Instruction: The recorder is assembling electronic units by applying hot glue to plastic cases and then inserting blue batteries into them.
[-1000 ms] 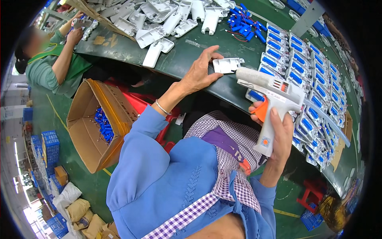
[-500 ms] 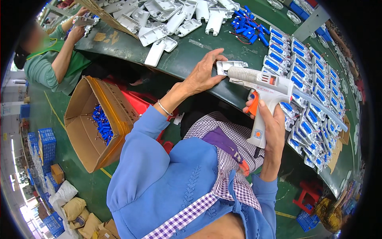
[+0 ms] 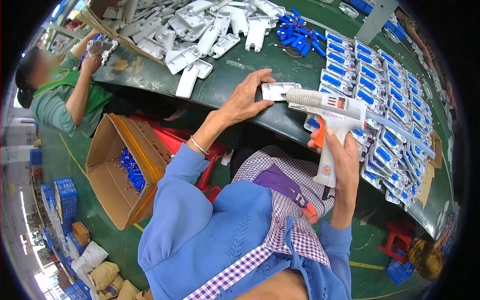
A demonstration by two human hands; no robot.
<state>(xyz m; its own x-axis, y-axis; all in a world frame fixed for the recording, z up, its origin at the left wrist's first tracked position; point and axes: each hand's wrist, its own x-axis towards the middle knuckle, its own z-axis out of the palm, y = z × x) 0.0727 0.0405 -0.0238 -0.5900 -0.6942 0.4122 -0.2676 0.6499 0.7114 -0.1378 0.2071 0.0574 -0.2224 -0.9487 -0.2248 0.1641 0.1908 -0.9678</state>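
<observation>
Since half a second ago my glue gun (image 3: 332, 117) has dropped slightly and its nozzle now meets the white plastic shell (image 3: 278, 91); the shell has stayed at the near edge of the green table (image 3: 235, 82); my right hand (image 3: 342, 162) is wrapped tight around the gun's handle, a finger on the orange trigger; my left hand (image 3: 247, 97) lies flat and spread, fingertips pressing the shell down; blue battery packs (image 3: 380, 90) lie in rows just right.

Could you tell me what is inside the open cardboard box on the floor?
The cardboard box holds a small heap of blue cylinders lying along one side; the rest shows bare cardboard. Whatever lies beneath the heap is covered.
</observation>
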